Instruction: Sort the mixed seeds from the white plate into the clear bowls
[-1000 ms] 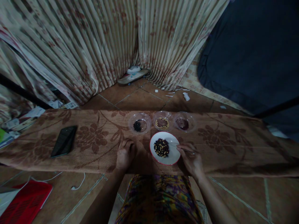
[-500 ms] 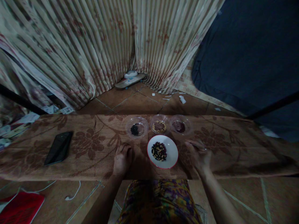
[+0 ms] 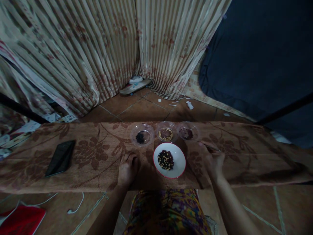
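A white red-rimmed bowl holds a heap of mixed black, yellow and dark red beans. Behind it stand three clear plastic bowls in a row: a left one with black beans, a middle one with yellow beans, and a right one with dark red beans. My right hand, right of the white bowl, is closed on slim metal tweezers, whose tips point toward the right clear bowl. On the cloth left of the white bowl rests my left hand, fingers curled in and nothing visible in them.
A black phone lies on the left of the cloth-covered table. Curtains hang behind, with a skateboard and small white scraps on the tiled floor. Dark blue fabric fills the right side.
My right hand has moved slightly up and right, bringing the tweezers' tips nearer the right clear bowl. My left hand stays in place. The view has shifted slightly.
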Motion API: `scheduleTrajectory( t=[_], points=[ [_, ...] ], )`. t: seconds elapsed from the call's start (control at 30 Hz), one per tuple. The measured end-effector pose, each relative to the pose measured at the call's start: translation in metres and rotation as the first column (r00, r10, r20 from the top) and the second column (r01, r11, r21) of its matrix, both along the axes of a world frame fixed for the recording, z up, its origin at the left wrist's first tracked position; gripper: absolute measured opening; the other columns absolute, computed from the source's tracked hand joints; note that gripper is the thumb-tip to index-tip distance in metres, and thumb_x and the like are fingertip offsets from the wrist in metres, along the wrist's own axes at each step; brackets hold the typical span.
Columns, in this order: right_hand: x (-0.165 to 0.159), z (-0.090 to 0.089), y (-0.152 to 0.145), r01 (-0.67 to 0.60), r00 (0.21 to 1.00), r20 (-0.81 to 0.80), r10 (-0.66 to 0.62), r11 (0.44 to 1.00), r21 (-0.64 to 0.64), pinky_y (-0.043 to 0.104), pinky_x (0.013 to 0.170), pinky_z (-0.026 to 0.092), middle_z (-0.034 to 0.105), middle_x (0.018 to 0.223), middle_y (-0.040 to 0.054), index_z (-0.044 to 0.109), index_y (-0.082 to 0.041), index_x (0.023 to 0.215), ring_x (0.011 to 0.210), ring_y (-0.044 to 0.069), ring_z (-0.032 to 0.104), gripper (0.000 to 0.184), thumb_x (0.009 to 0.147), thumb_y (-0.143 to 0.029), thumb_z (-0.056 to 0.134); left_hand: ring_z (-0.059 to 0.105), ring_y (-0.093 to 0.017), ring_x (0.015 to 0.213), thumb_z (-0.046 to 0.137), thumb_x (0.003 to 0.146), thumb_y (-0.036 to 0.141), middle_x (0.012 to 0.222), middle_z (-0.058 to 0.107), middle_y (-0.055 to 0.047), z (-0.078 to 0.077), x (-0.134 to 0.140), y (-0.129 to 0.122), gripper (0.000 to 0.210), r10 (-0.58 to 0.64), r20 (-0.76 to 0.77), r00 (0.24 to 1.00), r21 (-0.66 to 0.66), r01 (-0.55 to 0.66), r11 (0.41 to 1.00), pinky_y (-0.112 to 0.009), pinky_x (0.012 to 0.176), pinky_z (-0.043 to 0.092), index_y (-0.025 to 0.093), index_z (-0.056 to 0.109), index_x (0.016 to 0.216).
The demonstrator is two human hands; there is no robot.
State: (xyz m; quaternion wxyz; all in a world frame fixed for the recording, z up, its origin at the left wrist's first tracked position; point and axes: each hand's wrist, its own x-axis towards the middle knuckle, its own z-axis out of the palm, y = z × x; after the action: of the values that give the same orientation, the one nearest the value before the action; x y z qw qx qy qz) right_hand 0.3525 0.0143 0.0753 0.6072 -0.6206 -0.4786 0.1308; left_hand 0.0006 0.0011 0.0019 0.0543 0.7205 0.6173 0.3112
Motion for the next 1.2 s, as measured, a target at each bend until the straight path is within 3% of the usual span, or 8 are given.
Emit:
scheduleTrajectory(
  t=[0.17, 0.3, 0.47, 1.2],
  points=[
    [-0.018, -0.015, -0.029, -0.170, 0.983, 0.025, 0.180, 0.960, -0.222, 0.040, 0.083, 0.054, 0.074, 0.094, 0.0096, 0.078, -0.020, 0.085, 0.092, 0.025, 0.067, 0.024, 0.082, -0.043, 0.071, 0.062, -0.023, 0.096, 0.052, 0.093, 0.024, 0.102, 0.067, -0.007, 0.000, 0.000, 0.000, 0.014, 0.006, -0.006, 1.000, -0.008, -0.006, 1.000, -0.036, 0.088, 0.051, 0.022, 0.062, 0.100],
    [-0.029, -0.025, -0.039, -0.274, 0.959, -0.014, 0.284, 0.910, -0.312, 0.039, 0.083, 0.055, 0.070, 0.101, 0.0100, 0.078, -0.021, 0.089, 0.096, 0.024, 0.066, 0.028, 0.083, -0.047, 0.069, 0.062, -0.022, 0.097, 0.051, 0.093, 0.023, 0.102, 0.067, -0.007, 0.000, 0.000, 0.000, 0.013, -0.005, -0.016, 1.000, -0.002, 0.005, 1.000, -0.036, 0.091, 0.050, 0.021, 0.063, 0.099],
    [-0.035, -0.027, -0.037, -0.339, 0.937, -0.018, 0.350, 0.892, -0.298, 0.035, 0.080, 0.055, 0.067, 0.102, 0.0086, 0.078, -0.023, 0.088, 0.097, 0.023, 0.065, 0.029, 0.083, -0.051, 0.069, 0.062, -0.021, 0.095, 0.052, 0.092, 0.022, 0.101, 0.066, -0.007, 0.001, 0.001, 0.000, 0.012, 0.000, -0.011, 1.000, 0.011, 0.001, 1.000, -0.035, 0.089, 0.051, 0.021, 0.063, 0.098],
    [-0.032, -0.030, -0.032, -0.331, 0.917, 0.122, 0.380, 0.895, -0.300, 0.037, 0.084, 0.053, 0.068, 0.101, 0.0082, 0.079, -0.025, 0.086, 0.098, 0.023, 0.064, 0.028, 0.087, -0.051, 0.066, 0.062, -0.022, 0.095, 0.051, 0.092, 0.023, 0.101, 0.066, -0.007, 0.003, 0.002, -0.001, 0.014, 0.003, 0.011, 1.000, -0.005, -0.003, 1.000, -0.036, 0.089, 0.051, 0.022, 0.063, 0.097]
  ],
)
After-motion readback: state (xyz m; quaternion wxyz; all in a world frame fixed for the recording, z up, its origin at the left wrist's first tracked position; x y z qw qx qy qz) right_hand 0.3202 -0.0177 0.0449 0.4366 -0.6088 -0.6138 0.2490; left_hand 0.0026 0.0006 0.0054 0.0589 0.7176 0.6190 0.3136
